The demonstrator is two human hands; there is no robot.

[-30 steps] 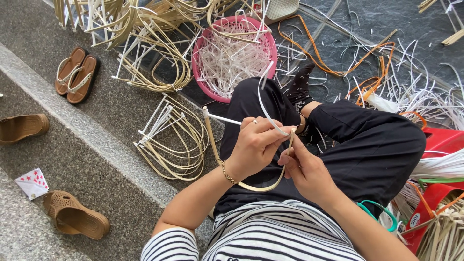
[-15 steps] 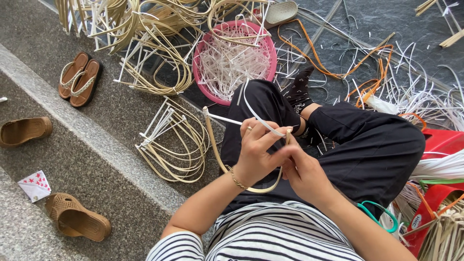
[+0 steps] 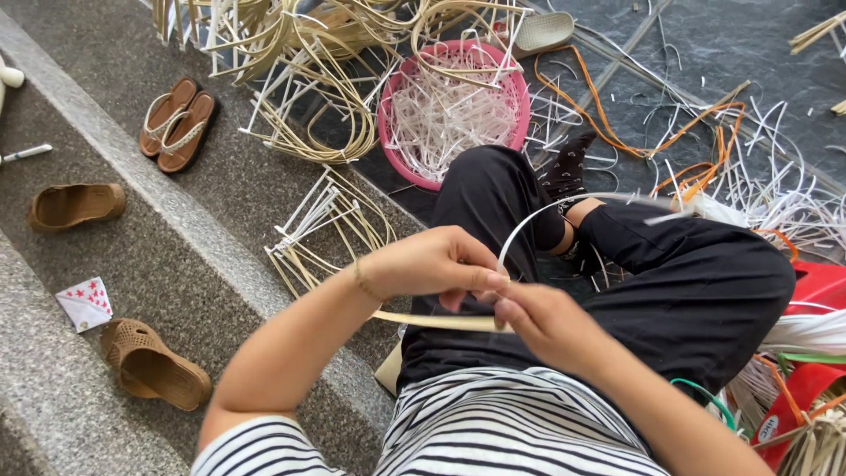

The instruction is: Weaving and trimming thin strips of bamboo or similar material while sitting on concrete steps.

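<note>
- The left hand (image 3: 436, 263) is curled over, fingers bent down and closed on a tan strip (image 3: 436, 322) that lies flat and level just under the palm.
- The right hand (image 3: 545, 324) is met fingertip to fingertip with the left; its thumb and fingers are pinched on the right end of the same tan strip.
- A white strip (image 3: 546, 216) is also gripped where the two hands meet; from there it arcs up and to the right over the black trousers (image 3: 696, 300). Which hand holds it cannot be told.
- Both hands are held above the lap, in front of a striped shirt (image 3: 493, 432).
- A thin bracelet (image 3: 361, 280) is worn on the left wrist.
- A pink basket (image 3: 388, 145) stands on the floor just beyond the left knee; it is filled with loose white strips.
- Bent tan frames (image 3: 326, 229) lie on the floor to the left of the knee, and a larger heap of them is piled behind the basket.
- White and orange strips (image 3: 705, 167) are scattered over the dark floor at the right.
- A red container (image 3: 815, 291) is seen at the right edge; its contents are only partly shown.
- Sandals (image 3: 181, 123) and two single slippers rest on the grey steps at the left, well apart from the hands.
</note>
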